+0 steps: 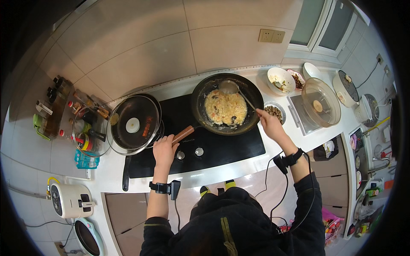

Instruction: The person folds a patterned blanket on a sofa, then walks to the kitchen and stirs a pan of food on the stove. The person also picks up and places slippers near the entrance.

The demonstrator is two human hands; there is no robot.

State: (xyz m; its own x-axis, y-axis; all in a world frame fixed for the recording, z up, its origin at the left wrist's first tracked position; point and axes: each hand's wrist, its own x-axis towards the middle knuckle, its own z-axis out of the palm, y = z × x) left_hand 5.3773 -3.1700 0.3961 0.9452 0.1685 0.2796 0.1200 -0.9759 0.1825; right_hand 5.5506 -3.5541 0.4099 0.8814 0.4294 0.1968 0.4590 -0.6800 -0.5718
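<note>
My left hand [164, 150] grips the brown handle [184, 134] of a dark wok [200, 116] on the right side of the black cooktop [189, 153]. Inside the wok is a soupy yellow mixture [225, 108] with dark and orange bits. My right hand [270, 123] holds the thin handle of a metal ladle [229, 86], whose bowl rests at the far side of the mixture. A plate of small brown pieces [274, 112] stands just beyond the wok's right rim, close to my right hand.
A glass-lidded pan [133, 126] occupies the left burner, its handle projecting toward me. Bottles [85, 126] crowd the left corner. At right stand a white bowl with food remains [281, 80], a large clear basin [321, 102] and a lidded cooker [345, 88]. A white air fryer [72, 200] is lower left.
</note>
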